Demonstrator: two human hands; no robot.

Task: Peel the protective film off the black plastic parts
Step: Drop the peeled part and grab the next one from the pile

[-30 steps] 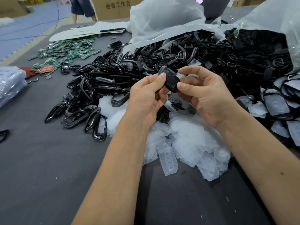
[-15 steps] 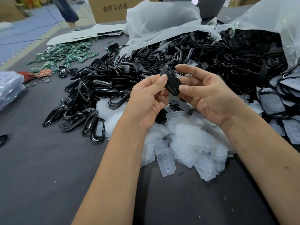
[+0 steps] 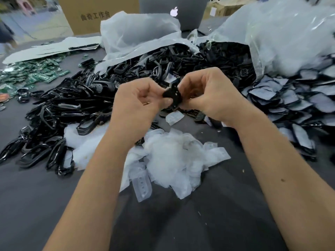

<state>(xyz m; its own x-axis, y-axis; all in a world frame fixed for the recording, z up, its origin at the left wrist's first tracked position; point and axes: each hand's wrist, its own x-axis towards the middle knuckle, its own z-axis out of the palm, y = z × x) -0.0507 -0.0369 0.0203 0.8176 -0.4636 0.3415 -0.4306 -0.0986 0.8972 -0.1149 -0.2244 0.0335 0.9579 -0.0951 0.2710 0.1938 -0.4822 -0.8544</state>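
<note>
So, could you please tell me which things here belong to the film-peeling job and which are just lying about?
Job:
- black part, gripped by left hand and right hand
- peeled film pile
- film-covered parts

Lying about:
- green circuit boards
- laptop
- cardboard box

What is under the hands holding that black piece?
Under the hands and black piece lies a pile of peeled clear films on the dark table. Whatever the pile covers stays hidden.

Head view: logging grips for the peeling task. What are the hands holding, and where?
One small black plastic part, pinched at opposite edges between left hand and right hand.
</note>
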